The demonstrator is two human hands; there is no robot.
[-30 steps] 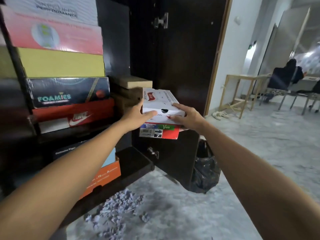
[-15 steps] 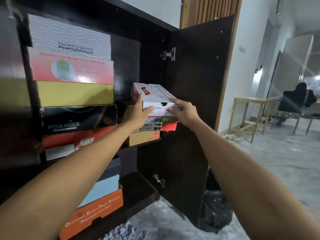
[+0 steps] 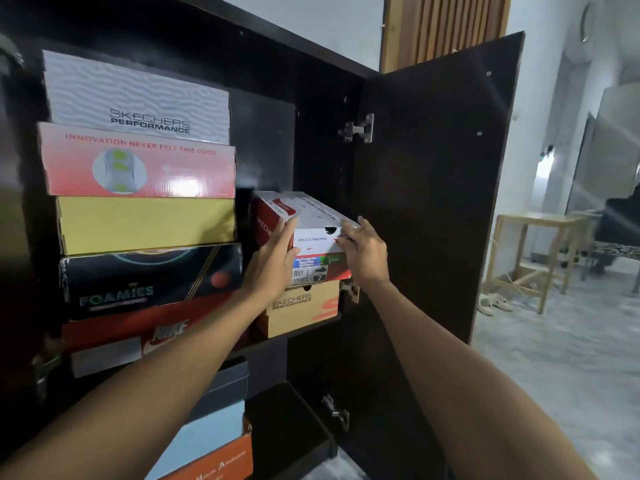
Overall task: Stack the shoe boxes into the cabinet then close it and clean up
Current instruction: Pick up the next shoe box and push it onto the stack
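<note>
A white and red Skechers shoe box (image 3: 311, 220) lies on top of a tan Skechers Performance box (image 3: 304, 310) on the right side of the dark cabinet's upper shelf (image 3: 311, 327). My left hand (image 3: 275, 261) holds its left front corner, fingers up along the side. My right hand (image 3: 363, 252) grips its right front corner. To the left stands a tall stack of boxes: grey Skechers (image 3: 138, 98), pink (image 3: 138, 164), yellow (image 3: 145, 225), black Foamies (image 3: 145, 280), red Nike (image 3: 121, 341).
The cabinet door (image 3: 433, 185) stands open to the right. On the lower shelf sit a grey box (image 3: 225, 386), a light blue box (image 3: 207, 434) and an orange box (image 3: 221, 462). A wooden table (image 3: 533, 251) and sandals (image 3: 491, 303) are further right on the floor.
Both hands have lifted the white and red box from waist height and pushed it onto the tan box inside the cabinet; the view has tilted upward.
</note>
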